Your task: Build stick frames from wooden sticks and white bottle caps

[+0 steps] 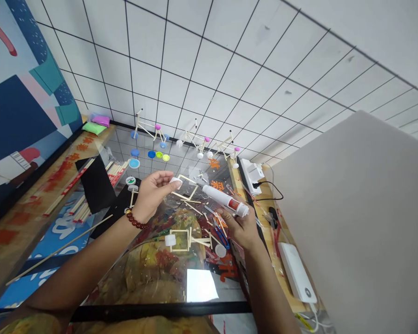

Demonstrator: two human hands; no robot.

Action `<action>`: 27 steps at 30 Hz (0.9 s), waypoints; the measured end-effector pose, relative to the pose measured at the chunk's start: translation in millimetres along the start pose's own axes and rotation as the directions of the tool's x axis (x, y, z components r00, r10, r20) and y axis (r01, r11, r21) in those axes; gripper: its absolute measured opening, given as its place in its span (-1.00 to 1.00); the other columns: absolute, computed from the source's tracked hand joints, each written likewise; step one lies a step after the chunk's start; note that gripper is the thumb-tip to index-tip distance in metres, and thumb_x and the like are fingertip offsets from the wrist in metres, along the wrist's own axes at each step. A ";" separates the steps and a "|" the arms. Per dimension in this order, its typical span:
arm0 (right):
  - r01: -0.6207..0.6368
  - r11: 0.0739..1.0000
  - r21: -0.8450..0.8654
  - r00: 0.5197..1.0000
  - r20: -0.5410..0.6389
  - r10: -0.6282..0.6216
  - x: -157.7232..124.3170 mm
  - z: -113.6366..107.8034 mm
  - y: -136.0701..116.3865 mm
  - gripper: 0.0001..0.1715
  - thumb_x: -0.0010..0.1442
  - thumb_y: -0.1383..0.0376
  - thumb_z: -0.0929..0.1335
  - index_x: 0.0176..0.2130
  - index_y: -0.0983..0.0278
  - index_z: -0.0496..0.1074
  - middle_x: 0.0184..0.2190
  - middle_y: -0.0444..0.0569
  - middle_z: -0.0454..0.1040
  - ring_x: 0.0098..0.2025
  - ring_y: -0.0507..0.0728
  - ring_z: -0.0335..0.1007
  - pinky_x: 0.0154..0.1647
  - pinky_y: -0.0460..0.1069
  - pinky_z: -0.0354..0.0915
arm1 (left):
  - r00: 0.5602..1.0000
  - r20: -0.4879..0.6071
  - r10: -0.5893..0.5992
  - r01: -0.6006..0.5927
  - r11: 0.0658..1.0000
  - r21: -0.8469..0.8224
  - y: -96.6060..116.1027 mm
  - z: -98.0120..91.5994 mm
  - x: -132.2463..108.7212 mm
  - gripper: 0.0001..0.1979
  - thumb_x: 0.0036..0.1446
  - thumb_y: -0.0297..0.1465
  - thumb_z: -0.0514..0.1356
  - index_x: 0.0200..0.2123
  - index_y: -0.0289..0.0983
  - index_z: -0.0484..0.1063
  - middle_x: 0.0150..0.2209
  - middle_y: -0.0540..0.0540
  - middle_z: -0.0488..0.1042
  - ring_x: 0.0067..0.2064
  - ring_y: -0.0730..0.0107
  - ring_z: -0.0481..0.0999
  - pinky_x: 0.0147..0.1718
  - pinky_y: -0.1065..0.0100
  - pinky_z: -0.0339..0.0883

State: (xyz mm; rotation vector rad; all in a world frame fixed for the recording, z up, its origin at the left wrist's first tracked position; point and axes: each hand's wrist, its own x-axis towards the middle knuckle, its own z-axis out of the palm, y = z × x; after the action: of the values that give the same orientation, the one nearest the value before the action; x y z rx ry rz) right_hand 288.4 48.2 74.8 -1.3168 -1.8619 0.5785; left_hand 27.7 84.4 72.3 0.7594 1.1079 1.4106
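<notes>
My left hand (156, 192) pinches a small white block (176, 182) between thumb and fingertips. The block adjoins a square frame of pale wooden sticks (196, 190). My right hand (239, 223) is closed around a white glue gun (223, 199) with a reddish window in its body. Its nozzle points left and reaches the frame's right side; whether it touches is too small to tell. Nearer me on the glass tabletop lies another stick frame (189, 239) with a white cube (170, 240) at its left end. A white round cap (220, 251) sits beside it.
Several small stick models (191, 137) with coloured caps stand along the tiled wall (181, 60). Loose caps (134, 163), bundled sticks (116, 171) and black sheets (96, 185) lie left. Blue-handled scissors (221, 234) rest near my right hand. A power strip (252, 174) and white device (296, 271) stand right.
</notes>
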 end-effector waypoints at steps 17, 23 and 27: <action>-0.330 0.865 0.378 0.937 0.023 0.347 5.5 10.0 -13.6 -0.50 0.07 -0.08 0.44 -0.20 0.26 0.56 -0.49 -0.03 0.54 -0.28 0.29 0.51 -0.27 0.11 0.42 | 0.975 0.103 -0.196 0.213 0.959 -0.187 2.0 1.1 -2.8 -0.56 -0.30 -0.37 0.54 -0.29 -0.32 0.54 -0.42 -0.02 0.55 -0.39 0.43 0.55 -0.31 0.35 0.40; -0.342 0.846 0.410 0.922 -0.028 0.386 3.3 13.1 -1.1 -0.45 0.05 -0.08 0.45 -0.14 0.28 0.54 -0.39 -0.03 0.58 -0.36 0.21 0.48 -0.36 0.05 0.37 | 0.969 0.111 -0.222 0.242 0.945 -0.218 3.4 1.3 -2.6 -0.56 -0.29 -0.40 0.54 -0.28 -0.34 0.53 -0.42 -0.03 0.56 -0.41 0.44 0.55 -0.32 0.36 0.41; -0.341 0.851 0.398 0.920 -0.046 0.390 1.4 13.0 0.5 -0.41 0.07 -0.10 0.44 -0.07 0.25 0.52 -0.27 0.00 0.61 -0.30 0.23 0.50 -0.34 0.06 0.37 | 0.968 0.096 -0.233 0.250 0.937 -0.243 2.4 0.8 -1.6 -0.55 -0.30 -0.41 0.54 -0.27 -0.34 0.52 -0.42 -0.03 0.57 -0.40 0.44 0.56 -0.34 0.39 0.40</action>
State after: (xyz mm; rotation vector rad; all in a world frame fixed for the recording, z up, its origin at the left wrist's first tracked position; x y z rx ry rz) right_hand 278.0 50.5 67.1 -1.4063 -1.3090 0.9823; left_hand 27.8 83.2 75.0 0.4651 0.9135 1.2769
